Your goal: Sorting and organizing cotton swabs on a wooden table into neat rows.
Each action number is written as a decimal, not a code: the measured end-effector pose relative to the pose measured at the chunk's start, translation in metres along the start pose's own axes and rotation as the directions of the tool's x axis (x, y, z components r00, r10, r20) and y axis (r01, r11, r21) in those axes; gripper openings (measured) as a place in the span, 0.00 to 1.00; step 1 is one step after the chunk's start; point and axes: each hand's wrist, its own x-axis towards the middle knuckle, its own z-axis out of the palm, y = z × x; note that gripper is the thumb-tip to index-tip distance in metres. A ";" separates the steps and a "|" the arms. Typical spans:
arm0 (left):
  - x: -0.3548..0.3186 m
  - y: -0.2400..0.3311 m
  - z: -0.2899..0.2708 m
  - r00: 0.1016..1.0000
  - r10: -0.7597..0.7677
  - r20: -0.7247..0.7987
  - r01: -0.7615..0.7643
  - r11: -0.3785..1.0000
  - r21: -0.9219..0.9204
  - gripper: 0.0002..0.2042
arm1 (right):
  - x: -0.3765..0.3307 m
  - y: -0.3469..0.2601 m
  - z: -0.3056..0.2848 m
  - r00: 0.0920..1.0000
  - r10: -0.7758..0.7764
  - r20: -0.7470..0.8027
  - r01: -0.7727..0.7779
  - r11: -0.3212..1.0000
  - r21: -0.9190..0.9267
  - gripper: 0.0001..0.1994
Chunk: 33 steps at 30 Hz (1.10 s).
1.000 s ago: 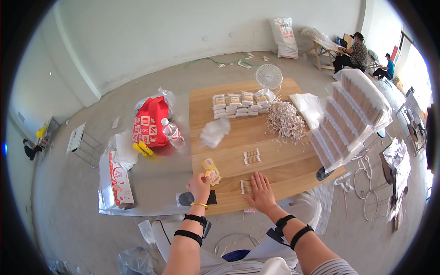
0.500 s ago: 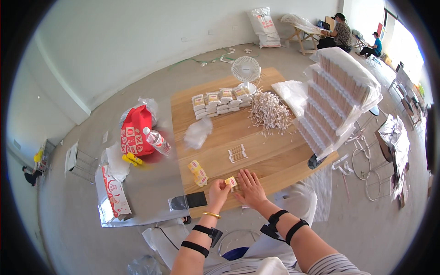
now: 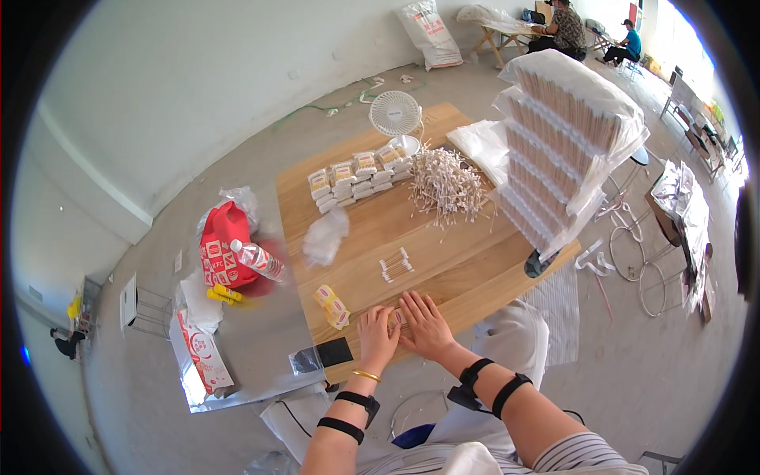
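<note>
At the near edge of the wooden table [image 3: 451, 273] my left hand [image 3: 378, 339] and my right hand [image 3: 427, 326] lie side by side, fingers pointing away. Between them shows a small part of a yellow-and-white label [image 3: 397, 317]; what lies under it is mostly hidden. My right hand is flat, its fingers stretched out. The left fingers rest on the table side at the label's left edge. A neat row of cotton swabs [image 3: 396, 265] lies beyond. Several loose yellow labels [image 3: 331, 307] are left of my left hand.
Stacked packs of swabs [image 3: 360, 178], a swab pile [image 3: 449, 184] and a white fan [image 3: 395, 115] occupy the far side. Bagged swab bundles [image 3: 566, 146] tower at right. A black pad [image 3: 335, 352] lies near left; a red bag [image 3: 224, 245] and bottle [image 3: 259, 260] stand beyond the left edge.
My left hand has gone from pinching the label upright to lying lower with fingers forward. The right hand stays flat. The whole view has shifted slightly.
</note>
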 end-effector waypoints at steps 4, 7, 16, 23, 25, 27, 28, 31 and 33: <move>0.000 -0.001 -0.001 1.000 -0.002 -0.006 0.002 1.000 0.001 0.21 | 0.002 -0.001 -0.002 1.000 -0.002 0.014 0.002 1.000 0.002 0.40; -0.003 -0.006 -0.006 0.997 -0.029 -0.076 0.022 0.996 -0.089 0.21 | 0.003 -0.002 0.001 1.000 -0.012 0.020 0.012 0.999 0.032 0.40; -0.083 -0.118 -0.089 0.871 -0.315 -0.377 0.356 0.934 0.042 0.11 | 0.003 -0.012 -0.001 0.999 0.008 0.036 -0.010 0.999 0.051 0.41; -0.094 -0.126 -0.114 0.935 -0.351 0.053 0.347 0.935 0.071 0.10 | 0.011 -0.088 0.038 0.999 -0.027 0.034 0.026 0.999 0.020 0.41; -0.087 -0.125 -0.114 0.950 -0.274 0.153 0.224 0.934 0.277 0.12 | 0.016 -0.112 0.050 0.998 -0.056 0.026 0.056 0.998 -0.003 0.40; -0.083 -0.126 -0.113 0.968 -0.211 0.138 0.159 0.935 0.316 0.12 | 0.022 -0.131 0.059 0.998 -0.053 0.025 0.053 0.999 0.001 0.40; -0.082 -0.128 -0.112 0.977 -0.173 0.124 0.118 0.925 0.360 0.11 | 0.024 -0.138 0.062 0.998 -0.056 0.027 0.056 0.998 0.000 0.40; -0.078 -0.133 -0.110 0.982 -0.133 0.132 0.070 0.915 0.398 0.10 | 0.029 -0.154 0.064 0.998 -0.045 0.036 0.046 0.998 -0.037 0.39; -0.075 -0.135 -0.109 0.979 -0.131 0.154 0.061 0.918 0.392 0.10 | 0.030 -0.160 0.063 0.998 -0.035 0.043 0.035 0.999 -0.001 0.38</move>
